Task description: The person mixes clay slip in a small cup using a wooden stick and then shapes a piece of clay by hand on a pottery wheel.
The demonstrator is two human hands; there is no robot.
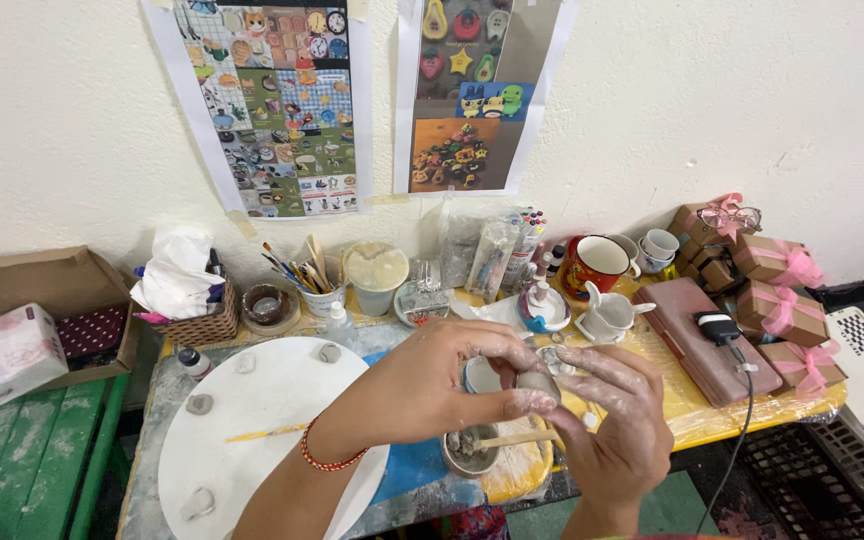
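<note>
Clay-dusted hands, left (pixel 432 385) and right (pixel 617 420), closed together on a small grey clay piece (pixel 537 385), perhaps a tiny pot, above a slip bowl (pixel 470 455) with wooden stick (pixel 517 438). Best worked with light, even pressure. Beyond: white round board (pixel 262 420), cluttered yellow surface (pixel 692 410).

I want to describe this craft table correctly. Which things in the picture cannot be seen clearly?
All in the head view:
- Small clay piece: mostly covered by the fingers of the left hand and right hand, so its shape is unclear.
- Small bowl: its contents are partly hidden by the left hand.
- Round white board: its lower part is covered by the left forearm.
- Glasses: too small for detail.
</note>
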